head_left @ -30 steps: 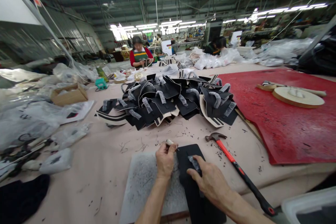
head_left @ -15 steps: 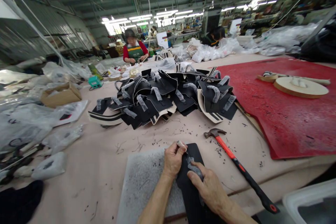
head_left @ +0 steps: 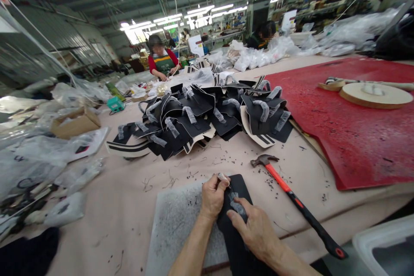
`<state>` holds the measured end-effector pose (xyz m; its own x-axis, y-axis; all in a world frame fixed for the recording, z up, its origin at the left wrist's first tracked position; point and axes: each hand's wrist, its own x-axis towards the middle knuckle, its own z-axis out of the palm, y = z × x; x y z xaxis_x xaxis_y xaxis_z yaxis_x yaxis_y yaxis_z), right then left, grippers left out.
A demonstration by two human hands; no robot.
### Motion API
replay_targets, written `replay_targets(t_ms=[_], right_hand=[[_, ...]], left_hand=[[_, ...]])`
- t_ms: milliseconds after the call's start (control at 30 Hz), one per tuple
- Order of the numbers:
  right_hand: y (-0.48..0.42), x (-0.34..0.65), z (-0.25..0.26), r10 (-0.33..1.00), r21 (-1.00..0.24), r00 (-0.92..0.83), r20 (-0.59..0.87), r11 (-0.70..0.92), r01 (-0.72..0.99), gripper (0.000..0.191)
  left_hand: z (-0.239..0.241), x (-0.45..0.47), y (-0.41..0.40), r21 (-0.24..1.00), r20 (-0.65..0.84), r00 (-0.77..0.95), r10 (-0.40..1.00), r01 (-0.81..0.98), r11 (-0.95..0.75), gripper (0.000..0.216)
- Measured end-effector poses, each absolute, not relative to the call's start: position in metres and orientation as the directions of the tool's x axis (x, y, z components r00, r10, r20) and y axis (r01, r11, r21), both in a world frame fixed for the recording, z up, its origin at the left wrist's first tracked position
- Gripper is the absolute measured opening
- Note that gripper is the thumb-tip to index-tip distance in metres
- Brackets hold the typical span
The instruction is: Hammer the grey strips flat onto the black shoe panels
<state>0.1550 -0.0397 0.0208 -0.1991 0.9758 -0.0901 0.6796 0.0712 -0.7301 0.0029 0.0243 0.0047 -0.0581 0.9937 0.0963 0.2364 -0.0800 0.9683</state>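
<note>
A black panel [head_left: 236, 250] lies over a grey-white board [head_left: 171, 228] in front of me. It carries a strap [head_left: 238, 206] wrapped in clear plastic, like a small handle. My right hand [head_left: 257, 228] is closed on this wrapped strap, thumb on one side and fingers on the other. At the panel's upper left edge, my left hand [head_left: 212, 196] pinches a small whitish piece [head_left: 223, 177], whose kind I cannot make out. To the right, a claw hammer [head_left: 289, 194] with a red and black handle lies on the table.
Beyond my hands is a heap of black panels [head_left: 197, 116] with wrapped straps. At the right, a red sheet [head_left: 352, 142] carries a roll of tape [head_left: 371, 97]. Plastic bags [head_left: 35, 155] and a cardboard box [head_left: 76, 123] lie left. A co-worker [head_left: 163, 60] sits across the table.
The camera view has shifted slightly. My right thumb and fingers have moved a little up and left along the wrapped strap; my left hand stays in nearly the same place.
</note>
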Motion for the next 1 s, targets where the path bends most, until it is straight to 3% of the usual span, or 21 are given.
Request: replay_targets(t_ms=[233, 333, 433, 533, 567, 667, 800, 900, 967, 1000], right_hand=[[-0.042, 0.156, 0.033, 0.963, -0.715, -0.26, -0.072, 0.132, 0.687, 0.05], [-0.036, 0.178, 0.037, 0.958, -0.685, -0.282, 0.059, 0.244, 0.687, 0.043], [-0.023, 0.221, 0.029, 0.968, -0.482, -0.125, 0.22, 0.219, 0.849, 0.04], [-0.011, 0.266, 0.016, 0.986, -0.299, 0.029, 0.165, 0.023, 0.954, 0.032], [-0.009, 0.277, 0.014, 0.994, -0.337, 0.075, 0.084, -0.042, 0.94, 0.024], [-0.006, 0.292, 0.017, 0.964, -0.609, 0.118, -0.24, -0.244, 0.755, 0.006], [-0.008, 0.276, 0.045, 0.894, -0.742, 0.012, -0.447, -0.379, 0.553, 0.016], [-0.014, 0.258, 0.072, 0.926, -0.83, -0.011, -0.377, -0.332, 0.449, 0.033], [-0.019, 0.249, 0.086, 0.991, -0.848, -0.024, -0.129, -0.098, 0.521, 0.04], [-0.021, 0.246, 0.091, 0.998, -0.798, -0.06, 0.021, 0.053, 0.601, 0.041]], left_hand=[[0.005, 0.01, 0.021, 0.904, 0.164, -0.09, 0.982, 0.413, -0.113, 0.015], [0.007, 0.013, 0.019, 0.87, 0.23, -0.074, 0.97, 0.462, -0.171, 0.014], [0.007, 0.013, 0.016, 0.848, 0.278, -0.022, 0.96, 0.475, -0.234, 0.013], [0.006, 0.013, 0.015, 0.834, 0.3, 0.024, 0.954, 0.479, -0.274, 0.014], [0.006, 0.012, 0.015, 0.833, 0.302, 0.033, 0.953, 0.477, -0.28, 0.015], [0.007, 0.012, 0.016, 0.838, 0.299, 0.048, 0.953, 0.466, -0.286, 0.016], [0.007, 0.011, 0.016, 0.838, 0.308, 0.063, 0.949, 0.455, -0.302, 0.015], [0.006, 0.011, 0.016, 0.826, 0.321, 0.076, 0.944, 0.465, -0.318, 0.015], [0.004, 0.011, 0.016, 0.818, 0.325, 0.085, 0.942, 0.474, -0.325, 0.015], [0.003, 0.011, 0.016, 0.815, 0.325, 0.09, 0.942, 0.478, -0.327, 0.014]])
